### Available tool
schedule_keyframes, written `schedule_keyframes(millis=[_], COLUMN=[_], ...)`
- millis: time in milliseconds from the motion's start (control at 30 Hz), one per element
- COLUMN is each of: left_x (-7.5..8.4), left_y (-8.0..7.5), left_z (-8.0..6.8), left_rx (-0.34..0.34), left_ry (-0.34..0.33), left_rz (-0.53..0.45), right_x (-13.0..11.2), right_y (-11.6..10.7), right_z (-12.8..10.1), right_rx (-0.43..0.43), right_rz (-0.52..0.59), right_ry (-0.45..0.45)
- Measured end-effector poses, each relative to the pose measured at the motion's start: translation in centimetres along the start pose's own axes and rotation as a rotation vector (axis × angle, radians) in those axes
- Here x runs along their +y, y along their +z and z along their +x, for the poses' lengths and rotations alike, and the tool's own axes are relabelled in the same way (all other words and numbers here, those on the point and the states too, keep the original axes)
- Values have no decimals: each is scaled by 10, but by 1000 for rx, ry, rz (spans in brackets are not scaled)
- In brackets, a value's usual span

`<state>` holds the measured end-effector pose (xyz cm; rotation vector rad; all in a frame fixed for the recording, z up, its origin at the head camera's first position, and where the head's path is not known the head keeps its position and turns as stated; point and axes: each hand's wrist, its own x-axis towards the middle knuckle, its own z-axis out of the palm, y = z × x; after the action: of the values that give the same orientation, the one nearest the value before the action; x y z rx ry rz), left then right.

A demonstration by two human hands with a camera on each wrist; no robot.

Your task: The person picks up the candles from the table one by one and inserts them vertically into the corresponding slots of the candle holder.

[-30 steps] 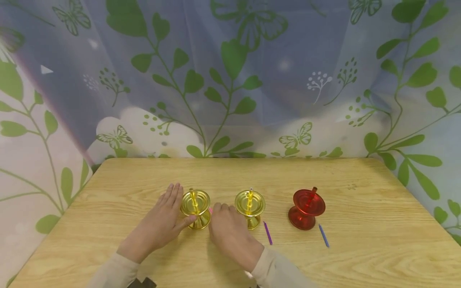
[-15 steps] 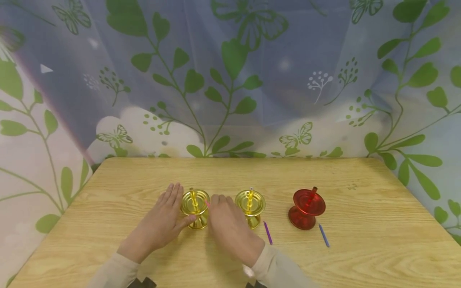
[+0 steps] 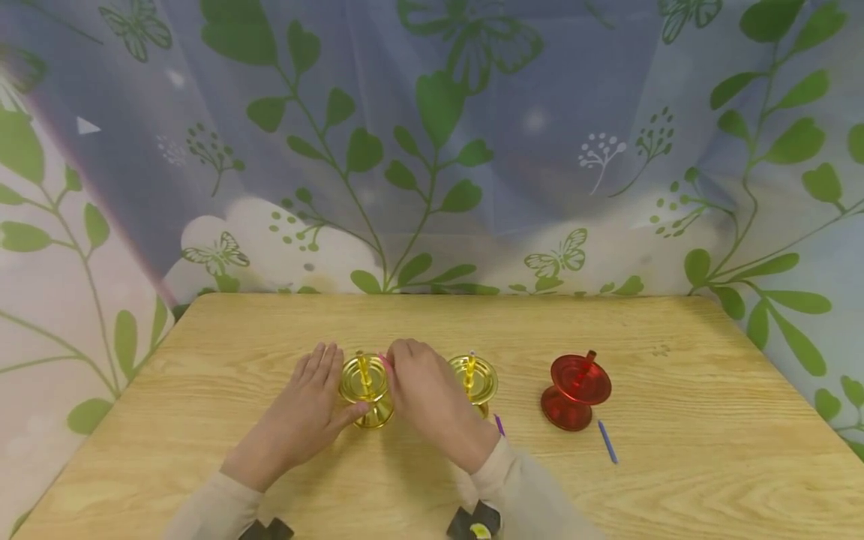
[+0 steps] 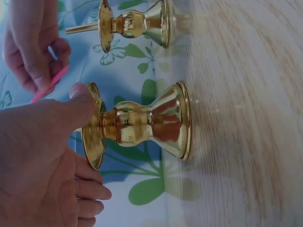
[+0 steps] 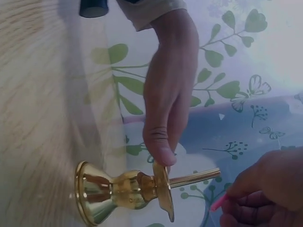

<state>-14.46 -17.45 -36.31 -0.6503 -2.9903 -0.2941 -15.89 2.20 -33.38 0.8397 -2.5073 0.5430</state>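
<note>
A gold candle holder [image 3: 373,417], with a dish and a thin upright tube [image 5: 196,178], stands at the left. Beside it lies my left hand [image 3: 292,420], fingers straight past the dish and thumb at the dish's rim. My right hand [image 3: 432,394] pinches a pink candle [image 4: 56,80] between thumb and fingers, raised over the right edge of that dish. In the right wrist view the candle's pink end sticks out just past the tube's top. Partly behind my right hand stands a second gold holder [image 3: 482,379], with a pale tip in its tube.
Farther right, a red candle holder [image 3: 567,411] of the same shape stands on the wooden table [image 3: 675,480]. A blue candle [image 3: 607,442] lies in front of it. The right forearm partly covers a purple candle [image 3: 499,425]. A leaf-patterned cloth [image 3: 513,150] hangs behind the table.
My right hand has risen and moved away from me with the pink candle, which now shows near the dish's right rim. The left hand and the left holder have stayed in place.
</note>
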Motion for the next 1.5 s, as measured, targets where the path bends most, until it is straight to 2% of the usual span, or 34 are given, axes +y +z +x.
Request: schedule_keyframes(millis=[233,467,1100,1500], left_x=[0,0,2,2], left_y=[0,0,-2,-2], left_z=[-2,-1,1,1], left_rx=[4,36,13,12], left_ry=[1,20,0,0], left_rz=[5,22,-1,6], right_x=[3,9,2,1], right_y=[-3,-5,6,14], right_z=[16,26,31,29], right_rx=[12,142,152,151], right_rz=[216,386,471,482], right_ry=[-28,-71,-19,-27])
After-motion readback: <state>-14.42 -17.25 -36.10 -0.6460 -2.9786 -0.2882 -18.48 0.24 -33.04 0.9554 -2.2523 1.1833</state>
